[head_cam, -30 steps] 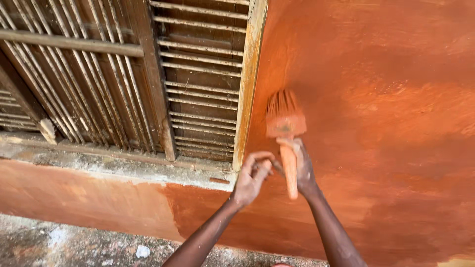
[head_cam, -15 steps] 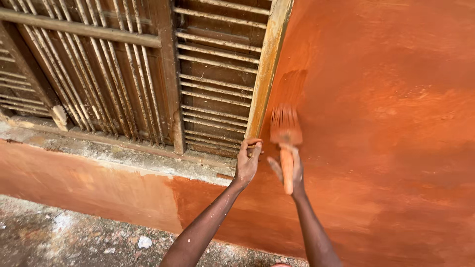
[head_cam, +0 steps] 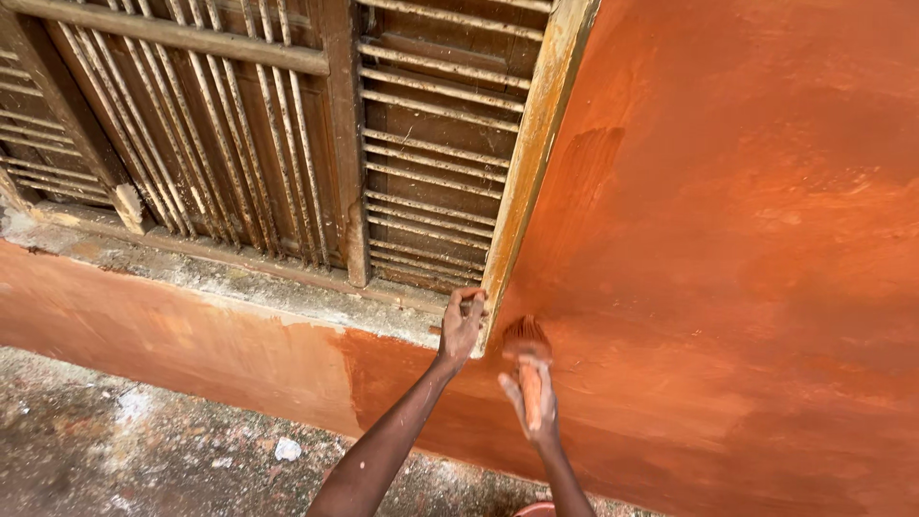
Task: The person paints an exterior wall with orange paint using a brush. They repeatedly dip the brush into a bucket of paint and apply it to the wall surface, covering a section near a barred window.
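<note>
The right hand [head_cam: 536, 407] has its grip clamped round the handle of a paintbrush [head_cam: 526, 359], bristles up and pressed against the orange wall [head_cam: 747, 239] just right of the window frame [head_cam: 531, 153]; the brush sits low on the wall, near the frame's bottom corner. The left hand [head_cam: 461, 324] rests on that corner where the frame meets the concrete sill [head_cam: 230, 282], fingers curled onto the wood with nothing held, seemingly steadying the body. Left of the frame stand dark wooden shutters [head_cam: 239, 124] with pale slats; below the sill the wall is also orange, and a rough concrete floor [head_cam: 115, 440] lies at the near left. A red rim, perhaps a paint container [head_cam: 536, 509], peeps in at the bottom edge. The step in hand looks to be cutting in paint along the frame's edge; a darker, wetter strip runs up beside the frame. The next stroke calls for a steady line close to the wood without smearing it.
</note>
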{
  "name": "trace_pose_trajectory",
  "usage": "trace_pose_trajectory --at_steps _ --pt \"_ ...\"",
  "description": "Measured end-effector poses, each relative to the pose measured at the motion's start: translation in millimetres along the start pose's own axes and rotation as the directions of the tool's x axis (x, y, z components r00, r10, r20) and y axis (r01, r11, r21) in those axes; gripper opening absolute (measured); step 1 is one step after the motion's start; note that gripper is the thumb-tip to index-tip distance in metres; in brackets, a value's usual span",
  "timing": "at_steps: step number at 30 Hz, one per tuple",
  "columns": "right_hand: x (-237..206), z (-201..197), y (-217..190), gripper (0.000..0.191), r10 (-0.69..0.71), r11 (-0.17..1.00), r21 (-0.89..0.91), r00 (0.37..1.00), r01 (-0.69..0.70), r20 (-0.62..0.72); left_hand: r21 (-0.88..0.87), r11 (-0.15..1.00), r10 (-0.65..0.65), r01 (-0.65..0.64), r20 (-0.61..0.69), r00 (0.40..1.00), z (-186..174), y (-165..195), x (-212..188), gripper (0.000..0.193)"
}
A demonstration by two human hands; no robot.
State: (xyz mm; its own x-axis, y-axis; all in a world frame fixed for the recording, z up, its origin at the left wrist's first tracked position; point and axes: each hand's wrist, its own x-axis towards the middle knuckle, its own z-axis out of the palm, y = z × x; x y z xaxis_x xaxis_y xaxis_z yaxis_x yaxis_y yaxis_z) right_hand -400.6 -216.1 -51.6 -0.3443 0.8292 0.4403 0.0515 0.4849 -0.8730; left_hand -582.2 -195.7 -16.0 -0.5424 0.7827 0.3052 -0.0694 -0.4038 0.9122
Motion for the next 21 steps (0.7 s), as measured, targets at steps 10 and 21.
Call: trace_pose_trajectory --at_steps 10,21 --pt "167 -60 -100 0.038 0.057 0.809 0.587 0.996 -0.008 -0.064 0.129 0.967 0.215 -0.218 0.038 0.976 31 71 60 0.038" --pt "305 -140 -301 0.037 -0.508 0.811 0.269 0.853 0.52 -0.116 0.173 0.93 0.297 -0.326 0.172 0.939 63 141 106 0.03"
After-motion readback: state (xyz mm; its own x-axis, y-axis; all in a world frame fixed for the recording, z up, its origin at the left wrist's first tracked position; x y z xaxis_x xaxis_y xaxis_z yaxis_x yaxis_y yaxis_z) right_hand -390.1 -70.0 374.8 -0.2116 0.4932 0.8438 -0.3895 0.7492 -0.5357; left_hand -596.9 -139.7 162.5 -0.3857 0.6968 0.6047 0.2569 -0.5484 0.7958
